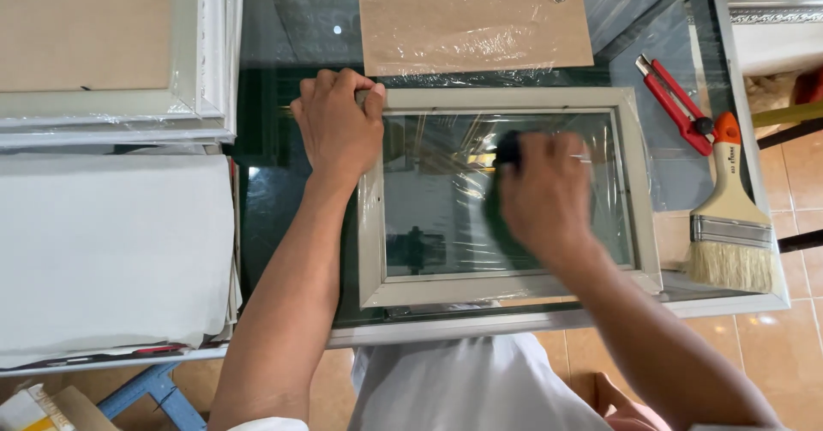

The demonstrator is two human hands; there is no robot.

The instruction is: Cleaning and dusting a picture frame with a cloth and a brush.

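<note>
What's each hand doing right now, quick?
Left hand: fingers closed over the grey picture frame corner.
Right hand: closed on a dark cloth against the glass.

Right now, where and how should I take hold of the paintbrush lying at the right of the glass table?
Grip the paintbrush by its wooden handle, coming from above on the right. It lies flat, bristles toward you, orange tip pointing away beside the red cutter, so the narrow handle is free.

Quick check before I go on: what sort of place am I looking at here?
Probably a picture-framing workshop: a grey frame on a glass-topped table, wrapped frames stacked at left, a backing board, and a paintbrush.
</note>
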